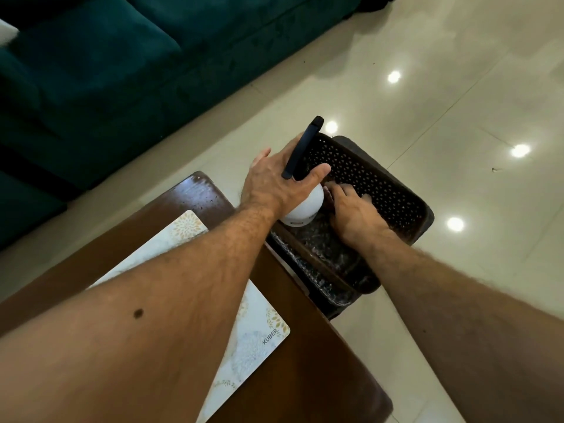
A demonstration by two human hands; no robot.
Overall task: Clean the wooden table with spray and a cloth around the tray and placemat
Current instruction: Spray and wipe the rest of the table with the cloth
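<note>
Two bare hands worked at the far end of the wooden table (183, 203). The left hand (274, 184) was curled round the neck of the spray bottle (305, 206), its dark trigger head sticking up and away between thumb and fingers, the white rounded body hanging just below the palm. Right beside that grip, on its right, the right hand (354, 215) lay inside a dark perforated tray (381, 178), fingers spread and fairly straight, pressing down on the tray's floor; whether anything lay under them could not be told. The tray sat on a low dark stand just off the table's edge, partly lined with crinkled clear plastic nearer the person. Behind the left wrist, under the forearm, the pale placemat (259, 337) with leaf prints and the word KUBER lay flat on the table. Beyond both hands stretched glossy cream floor tiles (457, 87), and to the left of the bottle stood a dark green sofa (122, 71).
</note>
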